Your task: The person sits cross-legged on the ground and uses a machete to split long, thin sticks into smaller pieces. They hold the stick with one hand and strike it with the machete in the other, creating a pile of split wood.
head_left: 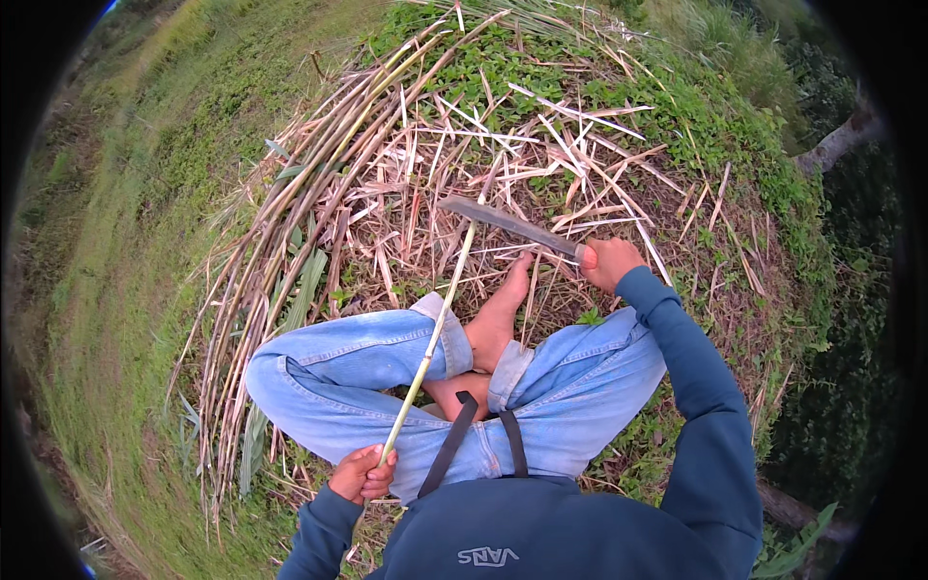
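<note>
Crossing the stalk, the machete partly hides it.

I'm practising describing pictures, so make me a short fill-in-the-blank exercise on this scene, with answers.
1. The right hand grips the knife by its ____.
2. The left hand grips a stalk that passes over the wearer's ____ leg.
3. The jeans are ____ in colour.
4. The long pile lies toward the picture's ____ side.

Missing words: handle; left; blue; left.
</note>
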The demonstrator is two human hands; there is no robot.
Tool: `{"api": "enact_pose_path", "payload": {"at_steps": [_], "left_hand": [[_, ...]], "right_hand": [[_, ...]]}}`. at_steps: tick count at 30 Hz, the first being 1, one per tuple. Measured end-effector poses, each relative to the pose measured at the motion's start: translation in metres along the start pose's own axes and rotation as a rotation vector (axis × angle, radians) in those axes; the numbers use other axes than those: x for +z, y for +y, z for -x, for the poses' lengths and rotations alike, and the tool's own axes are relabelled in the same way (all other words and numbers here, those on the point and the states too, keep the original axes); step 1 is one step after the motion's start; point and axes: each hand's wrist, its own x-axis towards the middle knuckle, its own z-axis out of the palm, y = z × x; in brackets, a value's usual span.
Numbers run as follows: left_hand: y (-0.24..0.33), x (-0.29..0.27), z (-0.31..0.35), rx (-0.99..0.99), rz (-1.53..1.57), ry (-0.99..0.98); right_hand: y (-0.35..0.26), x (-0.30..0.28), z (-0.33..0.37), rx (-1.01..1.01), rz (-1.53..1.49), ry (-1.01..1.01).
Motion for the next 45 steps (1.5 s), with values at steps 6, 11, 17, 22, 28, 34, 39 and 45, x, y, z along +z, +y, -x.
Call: {"api": "enact_pose_path", "payload": {"at_steps": [6,11,17,22,28,34,39,45], "left_hand": [[0.009,0.021,0.013,0.096,-0.109,0.011],[0.014,0.033,0.01,0.119,-0.197,0.09],[0.009,0.029,0.01,0.113,-0.169,0.073],[0.017,0.027,0.015,0.145,-0.224,0.157],[0.026,0.025,0.014,0.146,-0.2,0.178],[0.034,0.015,0.016,0.127,-0.223,0.176],[0.029,0.004,0.021,0.197,-0.363,0.23],[0.029,0.008,0.011,0.267,-0.528,0.244]], "right_hand": [[-0.006,0.001,0.008,-0.133,0.02,-0.057],[-0.01,0.012,-0.009,0.08,-0.087,0.047],[-0.011,0.008,0.0,0.046,-0.064,-0.051],[-0.004,0.012,-0.007,0.071,-0.065,-0.074],[-0.009,0.021,-0.011,0.102,-0.132,-0.015],[-0.021,0.013,-0.014,0.119,-0.094,-0.016],[-0.021,0.009,-0.009,-0.007,-0.103,-0.069],[0.01,0.03,-0.01,0.193,-0.236,0.055]]}}
